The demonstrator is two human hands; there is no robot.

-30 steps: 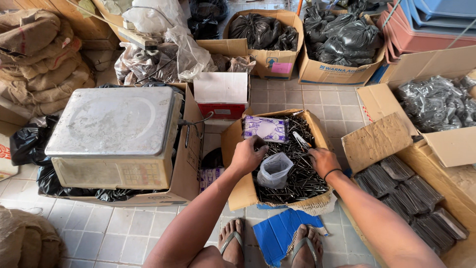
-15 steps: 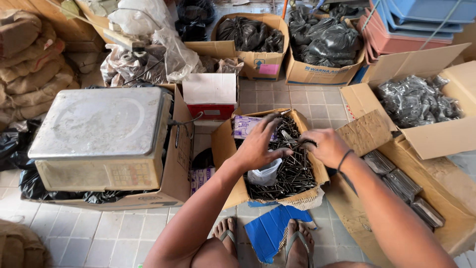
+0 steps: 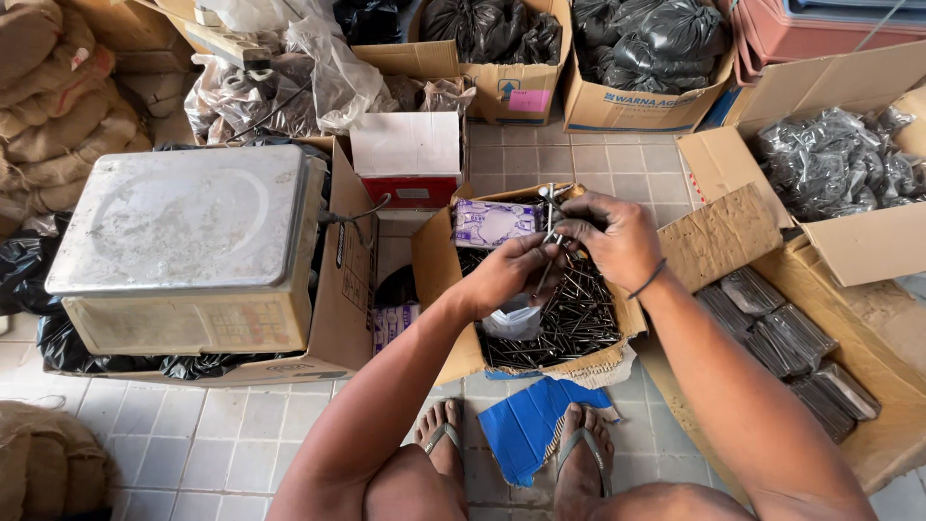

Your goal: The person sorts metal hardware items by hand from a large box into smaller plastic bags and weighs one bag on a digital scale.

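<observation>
An open cardboard box [image 3: 436, 280] in front of me is full of long dark nails [image 3: 579, 318]. Both hands are raised over it and meet around one bunch of nails [image 3: 552, 224]. My left hand [image 3: 513, 270] grips the bunch from below. My right hand [image 3: 610, 234] closes over it from above, with a dark band on that wrist. Nail ends stick up past the fingers. A small clear plastic bag [image 3: 514, 318] lies in the box under my left hand. A purple packet [image 3: 492, 223] rests at the box's far left corner.
A metal-topped weighing scale [image 3: 193, 246] sits in a carton at left. Packed bags of nails [image 3: 791, 338] lie on cardboard at right, more fill a carton [image 3: 830, 164] beyond. Sacks [image 3: 58, 106] and boxes of black bags [image 3: 637, 48] stand behind. A blue sheet [image 3: 535, 425] lies by my sandalled feet.
My hands have lifted out of the loose nails and come together, gripping a bunch above the box. The view has tilted slightly.
</observation>
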